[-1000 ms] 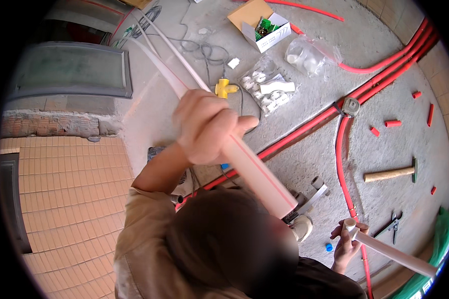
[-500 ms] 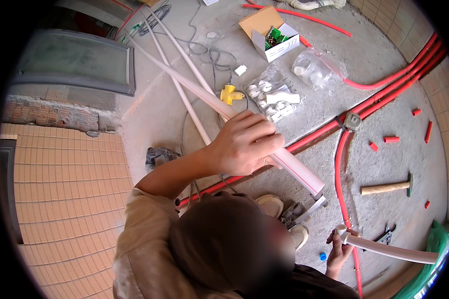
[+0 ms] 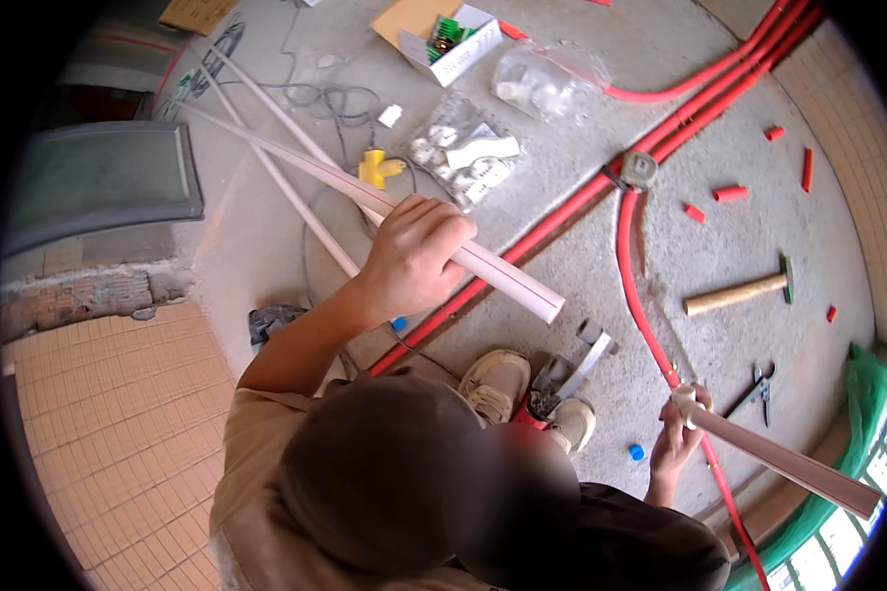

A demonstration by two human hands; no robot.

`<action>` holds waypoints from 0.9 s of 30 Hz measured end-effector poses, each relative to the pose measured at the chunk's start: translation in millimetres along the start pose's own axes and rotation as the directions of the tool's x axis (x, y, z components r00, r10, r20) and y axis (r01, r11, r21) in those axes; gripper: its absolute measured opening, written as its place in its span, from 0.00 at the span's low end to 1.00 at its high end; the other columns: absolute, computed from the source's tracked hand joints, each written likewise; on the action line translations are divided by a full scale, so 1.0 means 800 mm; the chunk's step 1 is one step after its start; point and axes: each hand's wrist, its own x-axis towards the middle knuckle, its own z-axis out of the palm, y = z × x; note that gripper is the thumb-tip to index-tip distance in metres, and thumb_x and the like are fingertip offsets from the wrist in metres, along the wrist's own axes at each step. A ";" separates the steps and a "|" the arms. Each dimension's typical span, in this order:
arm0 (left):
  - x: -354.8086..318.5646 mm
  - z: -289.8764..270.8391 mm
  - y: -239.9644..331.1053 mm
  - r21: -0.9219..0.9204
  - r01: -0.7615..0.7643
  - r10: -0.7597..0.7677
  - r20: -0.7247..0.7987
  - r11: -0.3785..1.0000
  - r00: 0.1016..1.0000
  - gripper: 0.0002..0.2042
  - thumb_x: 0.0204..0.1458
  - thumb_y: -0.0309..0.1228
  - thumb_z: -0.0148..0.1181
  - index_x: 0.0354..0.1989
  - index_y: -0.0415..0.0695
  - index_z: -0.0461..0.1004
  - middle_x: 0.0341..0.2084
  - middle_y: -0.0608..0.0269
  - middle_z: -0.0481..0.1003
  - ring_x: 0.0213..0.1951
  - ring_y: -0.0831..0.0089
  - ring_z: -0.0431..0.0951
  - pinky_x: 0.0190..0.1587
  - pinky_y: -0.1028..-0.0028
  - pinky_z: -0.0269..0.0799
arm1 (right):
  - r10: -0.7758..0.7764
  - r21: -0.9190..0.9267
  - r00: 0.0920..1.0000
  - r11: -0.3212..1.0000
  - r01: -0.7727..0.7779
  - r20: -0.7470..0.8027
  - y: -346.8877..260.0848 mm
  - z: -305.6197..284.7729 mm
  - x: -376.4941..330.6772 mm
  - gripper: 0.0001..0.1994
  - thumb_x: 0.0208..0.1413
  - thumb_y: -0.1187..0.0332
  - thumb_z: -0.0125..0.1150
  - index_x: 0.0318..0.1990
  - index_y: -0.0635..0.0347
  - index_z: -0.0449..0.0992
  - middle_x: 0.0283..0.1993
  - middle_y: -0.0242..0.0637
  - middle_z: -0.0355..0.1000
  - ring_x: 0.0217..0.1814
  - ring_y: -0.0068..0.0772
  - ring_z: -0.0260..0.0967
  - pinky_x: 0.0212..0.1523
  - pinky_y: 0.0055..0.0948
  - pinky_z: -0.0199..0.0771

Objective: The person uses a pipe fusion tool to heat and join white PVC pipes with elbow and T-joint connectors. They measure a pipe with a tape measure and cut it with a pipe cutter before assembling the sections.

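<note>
Showing, in the head view, a long white red-striped pipe (image 3: 508, 281) gripped in the left hand (image 3: 414, 251), its fingers wrapped over the tube close behind the open near end; that end hangs above the concrete floor (image 3: 724, 360), while the rest slopes away to the upper left, crossing other pipes. The right hand (image 3: 673, 451) is closed around a white tee fitting (image 3: 688, 402), from which a pipe length (image 3: 788, 463) projects to the lower right. Between the shoes (image 3: 496, 382) stands what appears to be a pipe-fusion heater (image 3: 583, 357); whether it is hot cannot be told. With a single hold so near one end, the long pipe could twist or swing, striking the heater or catching the yellow cable connector (image 3: 376, 169). Lowering the open end might pick up grit. The projecting length overlaps the green sheeting (image 3: 862, 394) in sight, contact being unclear; snagging there could wrench the tee. A shifting foot could tip the heater.
</note>
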 end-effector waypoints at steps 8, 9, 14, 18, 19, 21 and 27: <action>-0.035 0.050 0.004 -0.107 0.089 -0.047 0.348 0.990 0.936 0.17 0.35 0.30 0.76 0.32 0.42 0.75 0.30 0.61 0.73 0.35 0.60 0.74 0.40 0.63 0.65 | 0.199 0.094 0.968 0.972 -0.214 0.152 -0.009 0.006 -0.011 0.24 0.59 0.68 0.66 0.58 0.68 0.67 0.39 0.35 0.71 0.36 0.23 0.68 0.37 0.24 0.70; -0.039 0.055 0.004 -0.107 0.086 -0.041 0.364 0.991 0.930 0.16 0.35 0.30 0.76 0.32 0.42 0.75 0.30 0.61 0.73 0.35 0.60 0.74 0.40 0.63 0.65 | 0.231 0.122 0.958 0.960 -0.253 0.171 -0.012 0.006 -0.012 0.25 0.59 0.67 0.66 0.59 0.69 0.66 0.40 0.36 0.71 0.36 0.24 0.69 0.37 0.24 0.71; -0.054 0.062 -0.001 -0.168 0.136 -0.060 0.395 0.976 0.917 0.20 0.33 0.26 0.76 0.36 0.40 0.75 0.31 0.57 0.75 0.35 0.53 0.74 0.41 0.60 0.68 | 0.315 0.150 0.934 0.928 -0.340 0.168 -0.010 0.009 -0.014 0.30 0.55 0.61 0.70 0.60 0.71 0.66 0.39 0.37 0.72 0.37 0.24 0.70 0.38 0.25 0.72; -0.056 0.065 -0.007 -0.161 0.135 -0.062 0.391 0.978 0.918 0.21 0.34 0.30 0.77 0.37 0.41 0.73 0.29 0.57 0.76 0.34 0.52 0.75 0.40 0.59 0.68 | 0.316 0.141 0.931 0.929 -0.343 0.180 -0.009 0.011 -0.016 0.30 0.55 0.61 0.70 0.59 0.71 0.66 0.39 0.37 0.72 0.36 0.24 0.70 0.37 0.25 0.72; -0.054 0.066 -0.007 -0.153 0.130 -0.061 0.389 0.980 0.919 0.21 0.35 0.31 0.77 0.37 0.41 0.73 0.28 0.57 0.75 0.33 0.52 0.75 0.40 0.59 0.68 | 0.320 0.135 0.931 0.929 -0.344 0.176 -0.009 0.012 -0.017 0.30 0.55 0.61 0.70 0.59 0.71 0.67 0.39 0.37 0.73 0.36 0.24 0.70 0.37 0.25 0.72; -0.048 0.066 -0.005 -0.141 0.136 -0.068 0.404 0.981 0.912 0.20 0.37 0.32 0.76 0.37 0.41 0.73 0.30 0.57 0.76 0.35 0.52 0.75 0.40 0.59 0.67 | 0.326 0.137 0.930 0.927 -0.350 0.172 -0.009 0.014 -0.017 0.30 0.55 0.61 0.70 0.59 0.71 0.67 0.39 0.37 0.73 0.36 0.23 0.70 0.37 0.24 0.72; -0.031 0.066 -0.007 -0.093 0.136 -0.081 0.445 0.986 0.892 0.17 0.46 0.38 0.70 0.38 0.41 0.73 0.34 0.56 0.75 0.38 0.52 0.74 0.43 0.58 0.67 | 0.339 0.181 0.925 0.912 -0.368 0.175 -0.006 0.015 -0.019 0.31 0.54 0.60 0.71 0.59 0.72 0.66 0.39 0.38 0.73 0.35 0.24 0.70 0.36 0.25 0.72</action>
